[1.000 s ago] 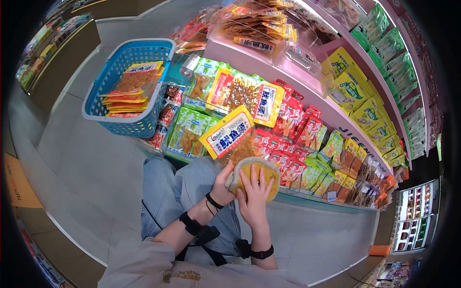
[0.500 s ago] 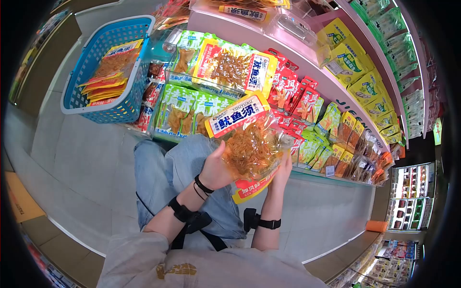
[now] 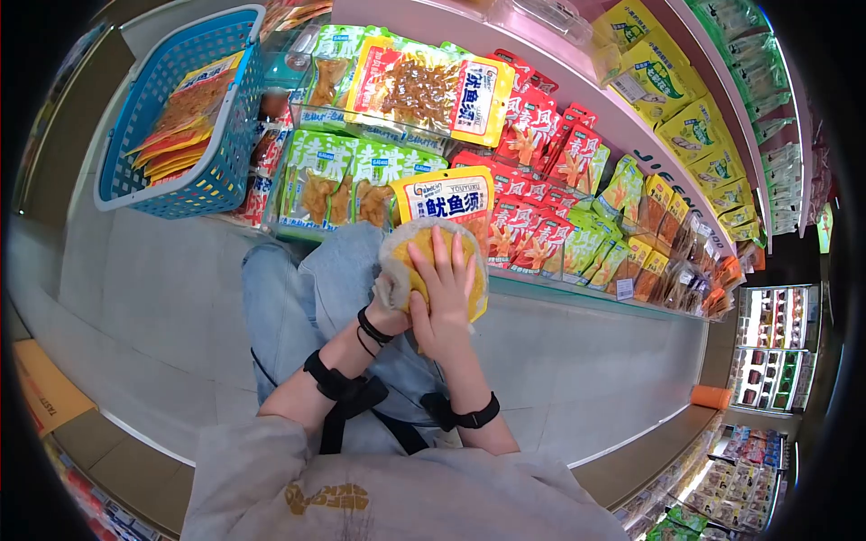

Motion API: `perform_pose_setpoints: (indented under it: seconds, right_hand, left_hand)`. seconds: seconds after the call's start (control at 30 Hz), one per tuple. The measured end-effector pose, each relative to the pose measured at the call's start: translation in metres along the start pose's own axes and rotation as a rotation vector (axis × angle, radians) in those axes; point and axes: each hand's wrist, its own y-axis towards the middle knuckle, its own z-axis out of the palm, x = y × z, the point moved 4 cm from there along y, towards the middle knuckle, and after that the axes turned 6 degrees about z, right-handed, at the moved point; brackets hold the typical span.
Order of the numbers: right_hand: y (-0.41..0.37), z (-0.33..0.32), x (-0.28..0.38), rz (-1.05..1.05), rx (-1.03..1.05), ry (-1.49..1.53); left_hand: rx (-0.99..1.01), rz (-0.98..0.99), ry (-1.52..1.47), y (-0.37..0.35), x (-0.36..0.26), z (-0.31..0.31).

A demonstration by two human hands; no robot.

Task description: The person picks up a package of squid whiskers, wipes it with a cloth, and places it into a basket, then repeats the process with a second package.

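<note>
A yellow-bordered snack packet [image 3: 445, 194] with a dark printed label is tilted up over my knees. My left hand [image 3: 390, 314] grips it from the left and below, with its fingers mostly hidden. My right hand [image 3: 442, 284] presses a yellow and grey cloth [image 3: 397, 257] flat against the packet's front, fingers stretched across the cloth. Cloth and hand hide most of the packet's middle. A similar packet [image 3: 415, 86] lies on top of green snack packets [image 3: 316, 180] on the shelf.
A blue basket [image 3: 113, 153] holding several similar packets stands at the left. Red packets [image 3: 528, 221] fill the shelf to the right. Yellow bags [image 3: 663, 81] sit on the pink shelf behind. A glass shelf edge [image 3: 577, 293] runs in front.
A yellow and grey cloth is now in my right hand, spread over the packet's front. That hand has moved left from the packet's right edge. The view has shifted slightly.
</note>
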Motion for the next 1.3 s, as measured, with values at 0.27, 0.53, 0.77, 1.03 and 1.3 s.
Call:
perform_pose_setpoints:
  seconds: [0.27,0.53,0.77,1.03,1.3]
  right_hand:
    - [0.013,-0.016,-0.042,0.201,-0.290,-0.026]
    - [-0.031,-0.049,-0.165,0.602,-0.611,0.679]
    - [-0.026,-0.073,-0.066,0.464,-0.772,0.879]
    - [0.002,-0.036,-0.050,0.206,-0.168,0.286]
    - [-0.067,-0.031,-0.179,0.782,-0.268,0.642]
  left_hand:
    - [-0.093,-0.219,0.062,0.023,-0.002,0.035]
    - [-0.046,-0.342,0.122,0.007,-0.002,0.031]
    - [0.150,0.034,1.018,0.012,0.004,0.045]
    - [0.333,-0.206,1.149,0.008,0.014,0.023]
    - [0.131,-0.169,0.954,0.007,-0.004,0.045]
